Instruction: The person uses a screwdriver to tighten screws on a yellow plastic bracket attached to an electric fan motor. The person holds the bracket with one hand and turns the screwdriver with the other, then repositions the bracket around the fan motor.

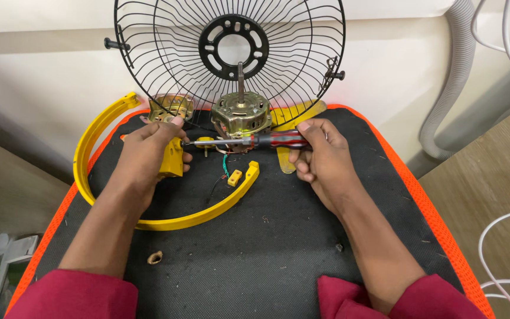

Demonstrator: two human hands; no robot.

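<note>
Two hands work over a black mat (pixel 255 260) with an orange border: black wire fan guard (pixel 166 53) stands upright at the mat's far edge, yellow curved ring (pixel 90 142) lies open along the left side and across the middle, brass-coloured motor (pixel 240 115) with its shaft up sits just in front of the guard at far centre. Right hand (pixel 320 159) closed around the red-black handle of a screwdriver (pixel 267 140), shaft lying level, pointing left. Left hand (pixel 149 153) closed on a small yellow part (pixel 171 162) left of the motor, screwdriver tip at it.
</note>
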